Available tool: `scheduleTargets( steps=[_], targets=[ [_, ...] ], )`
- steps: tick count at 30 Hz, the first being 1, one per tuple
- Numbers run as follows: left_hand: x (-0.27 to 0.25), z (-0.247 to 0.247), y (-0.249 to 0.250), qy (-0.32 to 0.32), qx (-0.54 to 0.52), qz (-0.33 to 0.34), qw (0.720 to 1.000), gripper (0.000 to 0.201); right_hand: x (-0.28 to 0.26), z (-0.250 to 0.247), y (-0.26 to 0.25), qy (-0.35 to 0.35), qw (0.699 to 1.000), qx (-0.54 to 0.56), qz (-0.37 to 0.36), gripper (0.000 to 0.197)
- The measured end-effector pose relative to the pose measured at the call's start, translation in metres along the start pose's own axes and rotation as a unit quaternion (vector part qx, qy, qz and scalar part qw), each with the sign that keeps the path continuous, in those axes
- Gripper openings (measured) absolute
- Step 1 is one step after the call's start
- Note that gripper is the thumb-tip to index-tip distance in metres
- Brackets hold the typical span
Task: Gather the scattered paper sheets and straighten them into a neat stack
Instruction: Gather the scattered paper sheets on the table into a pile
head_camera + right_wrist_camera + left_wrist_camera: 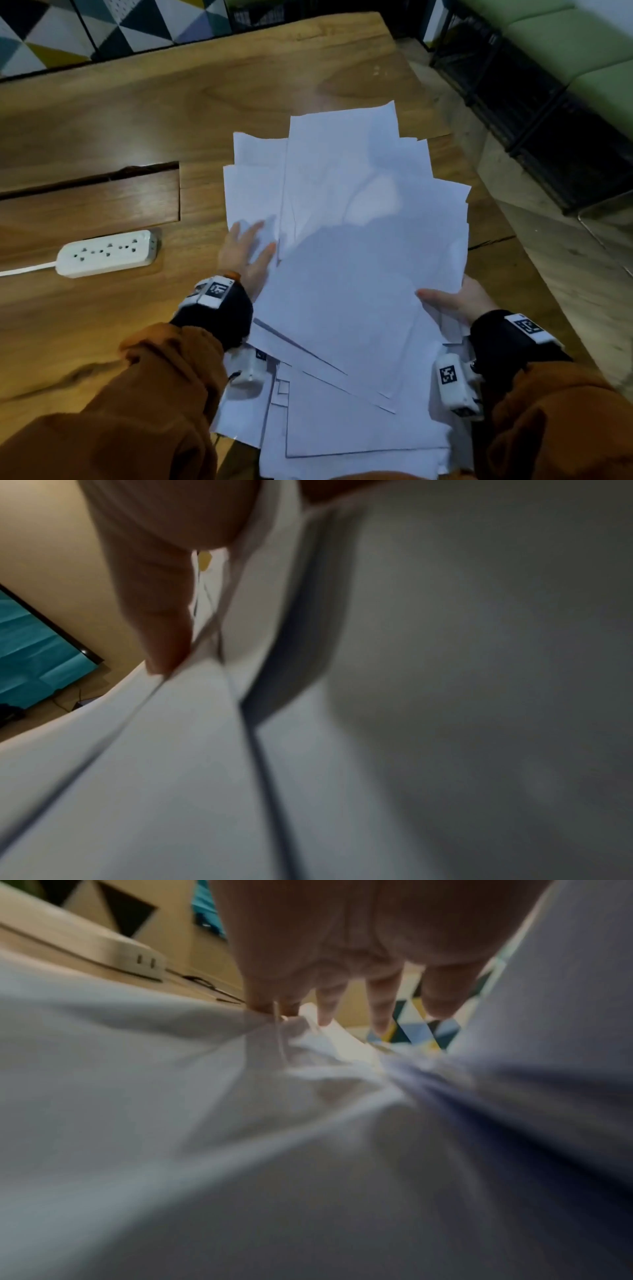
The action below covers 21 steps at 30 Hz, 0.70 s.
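One loose pile of overlapping paper sheets, too many to count, lies between two hands: left hand spread flat on it, right hand pinching its edge.

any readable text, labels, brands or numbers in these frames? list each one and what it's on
No readable words or numbers in any view.
Paper sheets: they look blank.
Wrist bands by the left hand and right hand: black-and-white square code markers only, no letters.
Camera unit under the right wrist: another such marker.
Power strip: sockets only, no brand visible.
Both wrist views: blurred, nothing legible.
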<state>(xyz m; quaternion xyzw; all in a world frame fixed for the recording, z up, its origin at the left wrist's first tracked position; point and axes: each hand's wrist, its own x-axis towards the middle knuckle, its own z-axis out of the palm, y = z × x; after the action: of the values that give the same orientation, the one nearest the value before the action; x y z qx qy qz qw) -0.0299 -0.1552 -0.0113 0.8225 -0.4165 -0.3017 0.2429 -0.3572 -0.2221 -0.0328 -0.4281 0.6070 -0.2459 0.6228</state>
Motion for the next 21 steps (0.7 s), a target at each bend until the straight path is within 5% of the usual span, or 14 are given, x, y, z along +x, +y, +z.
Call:
scheduleTargets(
  steps=[3, 5, 9, 12, 16, 19, 21],
  targets=[
    [0.013, -0.019, -0.005, 0.081, -0.247, -0.105, 0.96, 0.053, 0.002, 0.0, 0.001, -0.007, 1.0, 0.002, -0.002, 0.035],
    [0.006, -0.026, -0.008, 0.018, -0.261, -0.15, 0.953, 0.044, 0.001, -0.001, 0.0, -0.018, 1.0, -0.001, -0.001, 0.04],
    [-0.009, -0.023, -0.011, -0.135, -0.266, -0.123, 0.947, 0.036, -0.003, 0.006, -0.005, -0.06, 0.998, 0.013, 0.026, 0.04],
    [-0.01, -0.024, -0.003, -0.191, -0.266, -0.081, 0.941, 0.024, -0.003, 0.021, -0.007, -0.109, 0.993, 0.015, 0.044, 0.078],
    [-0.007, -0.035, -0.025, -0.14, -0.36, -0.104, 0.916, 0.026, 0.0, 0.019, -0.023, -0.105, 0.993, 0.051, -0.001, 0.099],
    [-0.003, -0.04, -0.048, -0.084, -0.441, -0.138, 0.883, 0.04, 0.002, 0.005, -0.034, -0.106, 0.99, 0.095, 0.007, 0.09],
    [-0.009, -0.035, -0.047, -0.088, -0.428, -0.127, 0.89, 0.025, 0.003, 0.006, -0.032, -0.106, 0.994, 0.017, 0.029, 0.079]
  ],
)
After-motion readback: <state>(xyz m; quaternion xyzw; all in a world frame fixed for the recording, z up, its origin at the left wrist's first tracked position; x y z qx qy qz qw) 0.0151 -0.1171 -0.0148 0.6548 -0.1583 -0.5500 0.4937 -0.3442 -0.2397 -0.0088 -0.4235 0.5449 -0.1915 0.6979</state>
